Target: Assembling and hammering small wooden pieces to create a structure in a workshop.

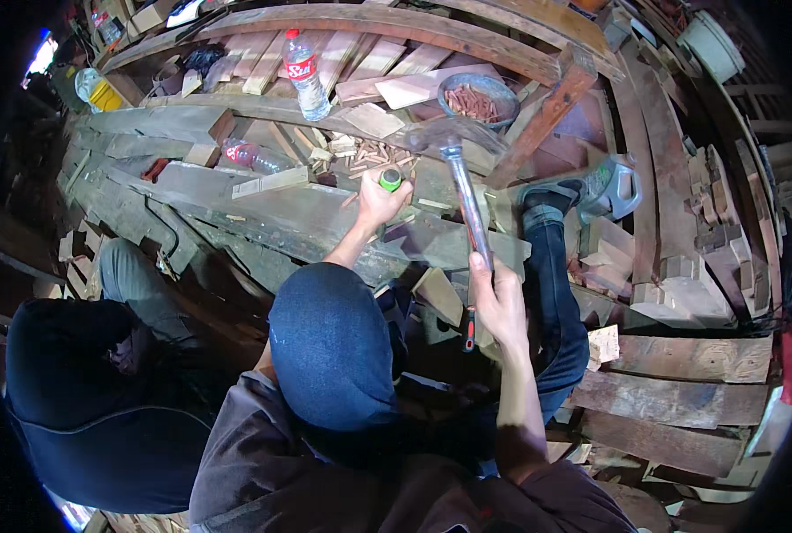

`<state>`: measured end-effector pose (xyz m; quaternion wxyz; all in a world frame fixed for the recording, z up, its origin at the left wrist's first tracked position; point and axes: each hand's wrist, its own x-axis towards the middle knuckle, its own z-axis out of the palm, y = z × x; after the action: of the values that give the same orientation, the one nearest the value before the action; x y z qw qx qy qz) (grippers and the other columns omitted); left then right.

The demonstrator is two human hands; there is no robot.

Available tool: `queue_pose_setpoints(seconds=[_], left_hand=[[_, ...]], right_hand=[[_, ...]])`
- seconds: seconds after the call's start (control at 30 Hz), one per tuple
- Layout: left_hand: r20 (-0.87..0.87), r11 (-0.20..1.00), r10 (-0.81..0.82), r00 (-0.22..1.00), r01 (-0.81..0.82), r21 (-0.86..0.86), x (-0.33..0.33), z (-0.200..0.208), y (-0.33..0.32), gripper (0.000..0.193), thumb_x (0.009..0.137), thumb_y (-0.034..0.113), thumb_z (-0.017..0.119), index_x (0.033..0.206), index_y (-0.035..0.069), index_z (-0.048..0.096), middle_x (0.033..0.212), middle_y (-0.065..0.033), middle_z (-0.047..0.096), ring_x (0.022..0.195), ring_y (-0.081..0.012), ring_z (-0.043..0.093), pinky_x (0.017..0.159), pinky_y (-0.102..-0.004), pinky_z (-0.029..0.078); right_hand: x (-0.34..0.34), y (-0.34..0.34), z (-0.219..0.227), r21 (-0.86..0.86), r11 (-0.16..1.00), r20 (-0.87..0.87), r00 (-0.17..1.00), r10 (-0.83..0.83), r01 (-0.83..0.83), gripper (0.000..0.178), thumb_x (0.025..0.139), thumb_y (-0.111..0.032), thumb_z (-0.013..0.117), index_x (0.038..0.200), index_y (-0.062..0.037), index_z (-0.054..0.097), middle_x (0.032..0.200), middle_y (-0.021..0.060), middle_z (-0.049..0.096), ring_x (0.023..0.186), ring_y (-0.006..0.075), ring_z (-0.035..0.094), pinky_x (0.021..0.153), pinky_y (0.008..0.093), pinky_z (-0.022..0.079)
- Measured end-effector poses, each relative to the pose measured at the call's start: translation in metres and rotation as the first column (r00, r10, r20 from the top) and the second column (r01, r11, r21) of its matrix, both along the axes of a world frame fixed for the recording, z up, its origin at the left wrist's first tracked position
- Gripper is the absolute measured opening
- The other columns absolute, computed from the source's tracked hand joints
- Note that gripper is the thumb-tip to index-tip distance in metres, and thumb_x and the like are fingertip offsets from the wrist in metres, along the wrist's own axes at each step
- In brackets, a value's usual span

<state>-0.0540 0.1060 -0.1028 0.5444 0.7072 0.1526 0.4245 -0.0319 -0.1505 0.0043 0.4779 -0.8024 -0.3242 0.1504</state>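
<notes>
My left hand (pixel 380 202) is wrapped round an upright green-handled chisel (pixel 390 179), held over a long wooden beam (pixel 280 218). The chisel's round top end faces up, while its blade is mostly hidden by the hand. A hammer (pixel 470 206) with a metal shaft is gripped in my right hand (pixel 501 300), raised to the right of the chisel. The hammer's head is smeared by motion. Small wooden pegs and chips (pixel 374 153) lie just beyond my left hand.
A basin of wooden pegs (pixel 480 99) stands at the back right. An upright plastic bottle (pixel 307 84) and a lying bottle (pixel 252 156) are to the left. A grey jug (pixel 616 188) stands by my right foot. Another person (pixel 103 391) sits close on the left.
</notes>
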Motion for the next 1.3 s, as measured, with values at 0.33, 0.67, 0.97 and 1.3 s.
queue_pose_setpoints(seconds=[0.33, 0.67, 0.97, 1.3], left_hand=[[-0.022, 0.996, 0.012, 1.000, -0.014, -0.085, -0.002, -0.012, 0.016, 0.024, 0.073, 0.008, 0.069, 0.058, 0.004, 0.050, 0.054, 0.0006, 0.050, 0.049, -0.0074, 0.042, 0.048, -0.0299, 0.037], [-0.013, 0.993, -0.048, 0.999, 0.046, -0.111, 0.002, -0.025, 0.026, 0.023, 0.077, 0.007, 0.066, 0.059, 0.005, 0.052, 0.051, 0.0025, 0.049, 0.045, -0.0061, 0.043, 0.043, -0.0265, 0.034], [0.082, 0.956, -0.169, 0.982, 0.183, -0.230, -0.003, -0.025, 0.021, 0.018, 0.081, 0.011, 0.063, 0.067, 0.003, 0.057, 0.052, 0.0021, 0.049, 0.042, -0.0057, 0.043, 0.040, -0.0229, 0.034], [0.186, 0.856, -0.369, 0.911, 0.411, -0.314, -0.011, -0.023, 0.033, 0.016, 0.082, 0.009, 0.061, 0.071, 0.003, 0.050, 0.053, -0.0015, 0.046, 0.042, -0.0077, 0.039, 0.039, -0.0234, 0.030]], right_hand=[[-0.003, 0.007, 0.019, -0.202, 0.978, 0.054, 0.997, 0.055, -0.043, 0.047, 0.096, -0.039, 0.056, 0.079, 0.0043, 0.058, 0.051, 0.0182, 0.049, 0.045, 0.0300, 0.052, 0.048, 0.0409, 0.040], [-0.009, 0.014, 0.066, -0.118, 0.993, 0.116, 0.993, 0.036, -0.022, 0.041, 0.098, -0.039, 0.054, 0.086, 0.0006, 0.058, 0.053, 0.0162, 0.049, 0.045, 0.0250, 0.049, 0.049, 0.0377, 0.040], [-0.005, 0.012, 0.053, -0.238, 0.970, 0.126, 0.989, 0.071, -0.039, 0.043, 0.097, -0.038, 0.055, 0.084, 0.0030, 0.059, 0.054, 0.0216, 0.051, 0.046, 0.0346, 0.052, 0.049, 0.0419, 0.040], [-0.004, 0.018, 0.047, -0.261, 0.963, 0.093, 0.991, 0.092, -0.065, 0.042, 0.097, -0.037, 0.055, 0.082, 0.0023, 0.058, 0.057, 0.0247, 0.054, 0.054, 0.0424, 0.058, 0.050, 0.0454, 0.041]])
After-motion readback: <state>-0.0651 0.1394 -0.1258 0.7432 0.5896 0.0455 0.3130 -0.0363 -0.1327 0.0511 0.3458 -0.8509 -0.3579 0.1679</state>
